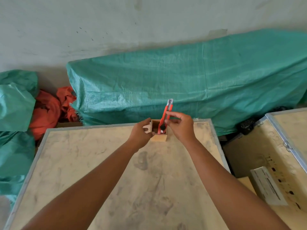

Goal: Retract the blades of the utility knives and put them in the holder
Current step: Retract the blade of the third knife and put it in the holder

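Observation:
A small square wooden holder (pixel 159 137) stands near the far edge of a wooden crate top (pixel 116 171). An orange utility knife (pixel 166 113) stands nearly upright with its lower end inside the holder and its metal tip pointing up. My right hand (pixel 180 126) pinches the knife's body from the right. My left hand (pixel 141 131) grips the holder's left side. Whether the blade is retracted I cannot tell. The holder's inside is mostly hidden.
A green tarp-covered heap (pixel 191 80) lies behind the crate, with more green tarp (pixel 15 113) and orange cloth (pixel 48 110) to the left. A second wooden crate (pixel 282 146) with metal edging and a white label (pixel 267 186) stands to the right across a gap.

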